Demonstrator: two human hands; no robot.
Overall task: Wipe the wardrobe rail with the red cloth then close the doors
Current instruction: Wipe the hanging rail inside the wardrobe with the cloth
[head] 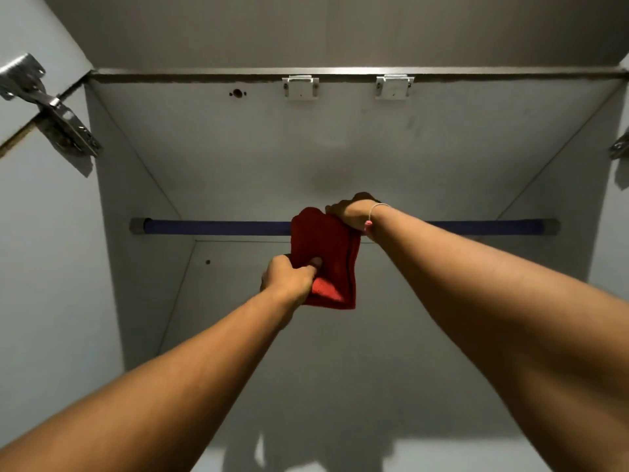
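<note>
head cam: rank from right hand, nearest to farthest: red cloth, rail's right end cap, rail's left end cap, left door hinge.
1. red cloth: touching the right hand, draped over the rail.
2. right end cap: at the right side wall.
3. left end cap: at the left side wall.
4. left door hinge: upper left, on the open door.

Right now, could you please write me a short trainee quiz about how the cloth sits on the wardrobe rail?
1. True or false: the red cloth hangs draped over the blue rail.
2. Which hand pinches the cloth's lower part? A) left hand B) right hand
3. Fill in: the wrist with the bracelet belongs to the ____ hand.

Key: 1 true; 2 A; 3 right.
</note>
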